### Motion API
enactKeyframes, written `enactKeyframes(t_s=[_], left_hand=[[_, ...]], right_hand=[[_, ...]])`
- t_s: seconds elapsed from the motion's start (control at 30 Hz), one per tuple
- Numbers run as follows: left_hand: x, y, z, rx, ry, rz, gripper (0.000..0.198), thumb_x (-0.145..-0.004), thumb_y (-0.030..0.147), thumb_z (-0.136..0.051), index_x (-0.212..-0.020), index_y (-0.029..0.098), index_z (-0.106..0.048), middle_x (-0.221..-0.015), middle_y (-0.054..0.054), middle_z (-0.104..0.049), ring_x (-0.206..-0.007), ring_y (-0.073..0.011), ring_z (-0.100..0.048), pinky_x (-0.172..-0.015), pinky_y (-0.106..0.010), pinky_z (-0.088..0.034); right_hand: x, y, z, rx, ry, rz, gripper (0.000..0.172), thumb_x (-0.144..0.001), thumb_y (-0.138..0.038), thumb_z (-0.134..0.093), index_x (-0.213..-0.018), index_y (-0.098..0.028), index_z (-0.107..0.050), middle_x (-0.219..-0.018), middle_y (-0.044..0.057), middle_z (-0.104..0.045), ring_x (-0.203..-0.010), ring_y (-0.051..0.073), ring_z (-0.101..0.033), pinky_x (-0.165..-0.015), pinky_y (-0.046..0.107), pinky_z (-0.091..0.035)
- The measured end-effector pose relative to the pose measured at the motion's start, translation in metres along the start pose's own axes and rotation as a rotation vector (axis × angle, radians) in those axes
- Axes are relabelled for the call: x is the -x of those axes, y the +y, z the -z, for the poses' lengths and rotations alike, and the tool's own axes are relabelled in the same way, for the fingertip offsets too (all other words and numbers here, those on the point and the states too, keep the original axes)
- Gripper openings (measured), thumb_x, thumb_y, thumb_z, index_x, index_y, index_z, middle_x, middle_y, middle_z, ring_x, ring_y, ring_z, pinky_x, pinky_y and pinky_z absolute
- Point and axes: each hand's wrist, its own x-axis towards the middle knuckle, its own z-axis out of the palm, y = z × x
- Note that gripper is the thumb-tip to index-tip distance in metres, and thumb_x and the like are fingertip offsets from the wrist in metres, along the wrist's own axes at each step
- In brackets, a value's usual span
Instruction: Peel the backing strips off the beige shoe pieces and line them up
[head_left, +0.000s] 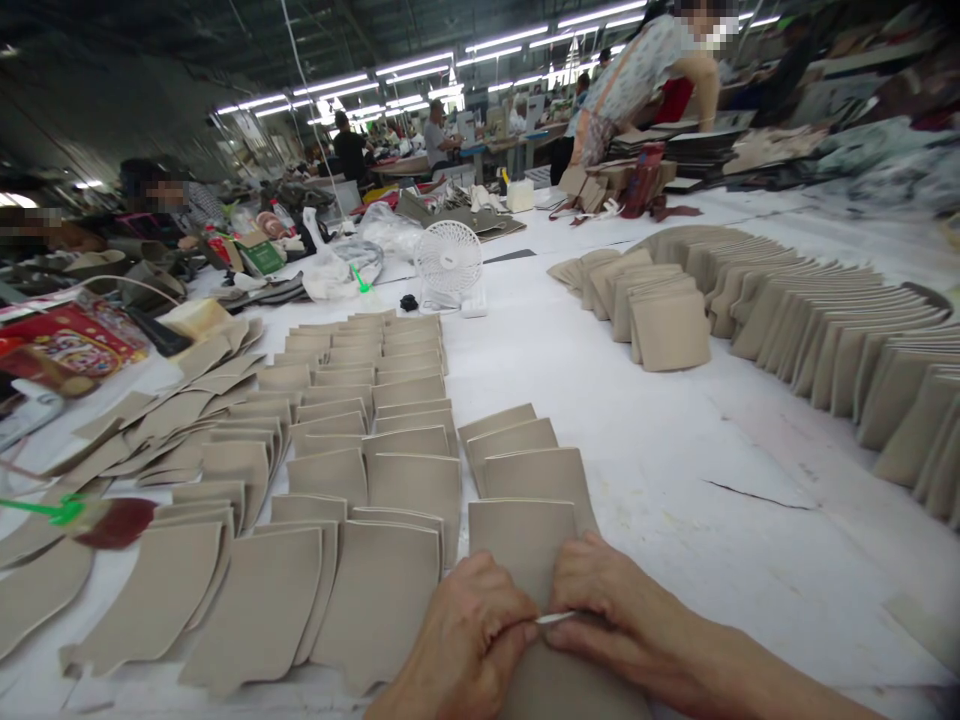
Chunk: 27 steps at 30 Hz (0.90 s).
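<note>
Close to the front edge of the table, my left hand (472,625) and my right hand (611,595) meet, thumbs and fingers pinched. Between them they grip the edge of a taupe leather-like panel (566,685), whose edge shows as a short pale line between the fingertips. Most of that edge is hidden by my fingers. Just beyond my hands lies a short overlapping row of similar panels (517,525). Left of my left hand, more cut panels (386,575) lie in several overlapping rows.
A glue bottle with a green nozzle (67,510) lies at the left. A small white fan (448,262) stands farther back. Along the right runs a long curved row of panels (810,320), with a shorter stack (670,325) beside it. A person (626,85) leans over the far table.
</note>
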Motion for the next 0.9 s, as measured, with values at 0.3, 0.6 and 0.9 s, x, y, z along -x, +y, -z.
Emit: enactKeyframes(t_s=[0.3,0.6,0.9], left_hand=[[0.002,0.000,0.006,0.034,-0.020,0.057,0.017,-0.088,0.017,-0.054,-0.077,0.015,-0.067,-0.073,-0.005,-0.065,-0.077,-0.0183,-0.058,-0.070,-0.027,-0.038],[-0.028,0.018,-0.016,-0.115,-0.096,0.060,0.024,-0.090,0.015,-0.055,-0.067,0.016,-0.064,-0.069,-0.003,-0.067,-0.070,-0.0163,-0.061,-0.063,-0.025,-0.035],[-0.011,0.007,0.006,0.088,-0.109,0.294,0.026,-0.090,0.019,-0.057,-0.065,0.016,-0.064,-0.066,0.001,-0.063,-0.067,-0.0127,-0.057,-0.060,-0.020,-0.033]], right_hand=[[0.013,0.009,0.021,-0.168,0.030,-0.058,0.053,-0.095,-0.064,-0.049,-0.069,-0.019,-0.062,-0.072,-0.001,-0.061,-0.077,0.017,-0.056,-0.074,0.030,-0.036],[0.008,0.012,0.012,-0.035,0.058,0.000,0.065,-0.099,-0.065,-0.033,-0.060,-0.018,-0.055,-0.063,-0.001,-0.060,-0.065,0.014,-0.054,-0.066,0.028,-0.035],[0.034,0.021,0.014,0.076,0.134,-0.119,0.060,-0.104,-0.058,-0.028,-0.063,-0.020,-0.052,-0.062,0.000,-0.057,-0.062,0.015,-0.055,-0.060,0.027,-0.037]])
